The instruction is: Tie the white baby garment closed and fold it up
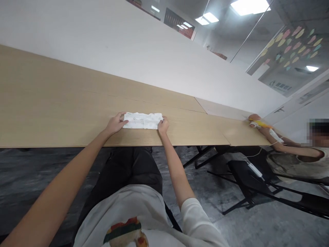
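Note:
A white cloth (pixel 143 121) with a faint small print lies folded into a flat, wide rectangle on the wooden table, close to its front edge. My left hand (pixel 116 124) grips the cloth's left end, the thumb lying on top. At the opposite end, my right hand (pixel 163 125) pinches the cloth's right edge between thumb and fingers. The undersides of the fingers are hidden by the cloth. A vertical line runs down near the cloth's middle, where two layers seem to meet.
The long wooden table (pixel 64 103) runs along a white wall (pixel 115 51). At the far right another person (pixel 295 157) sits with arms on the table near a doll-like thing with yellow on it (pixel 258 122). A black folding chair (pixel 246 175) bears a white power strip (pixel 255 171).

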{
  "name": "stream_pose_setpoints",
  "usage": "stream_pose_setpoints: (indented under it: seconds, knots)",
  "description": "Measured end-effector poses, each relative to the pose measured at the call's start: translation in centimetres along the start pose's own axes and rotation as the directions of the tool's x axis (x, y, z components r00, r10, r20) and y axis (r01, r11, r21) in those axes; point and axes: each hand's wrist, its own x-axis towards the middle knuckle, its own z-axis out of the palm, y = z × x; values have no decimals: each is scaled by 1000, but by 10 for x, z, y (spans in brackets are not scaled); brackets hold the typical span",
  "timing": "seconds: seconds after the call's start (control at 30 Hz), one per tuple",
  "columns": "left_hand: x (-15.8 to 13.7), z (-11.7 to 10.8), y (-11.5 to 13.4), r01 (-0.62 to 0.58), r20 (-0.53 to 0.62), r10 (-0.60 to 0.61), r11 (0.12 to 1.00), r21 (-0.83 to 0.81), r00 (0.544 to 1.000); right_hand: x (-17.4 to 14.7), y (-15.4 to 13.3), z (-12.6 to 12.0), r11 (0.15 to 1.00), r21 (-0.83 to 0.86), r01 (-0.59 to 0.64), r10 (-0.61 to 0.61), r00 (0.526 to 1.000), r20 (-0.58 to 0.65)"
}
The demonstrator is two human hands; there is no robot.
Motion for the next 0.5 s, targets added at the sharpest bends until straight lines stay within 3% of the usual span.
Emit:
stream_pose_setpoints:
  seconds: [0.27, 0.43, 0.5]
  knots:
    - [28, 7, 14, 167, -46, -168, 985, -31, 985, 0, -3, 0, 997, -69, -22, 25, 999, 40]
    - [40, 14, 17, 12, -89, -21, 995, -99, 996, 3, 2, 5, 996, -86, -6, 9, 999, 39]
    - [38, 15, 17, 11, -108, -21, 996, -92, 994, 3, 3, 6, 996, -92, 4, -1, 999, 36]
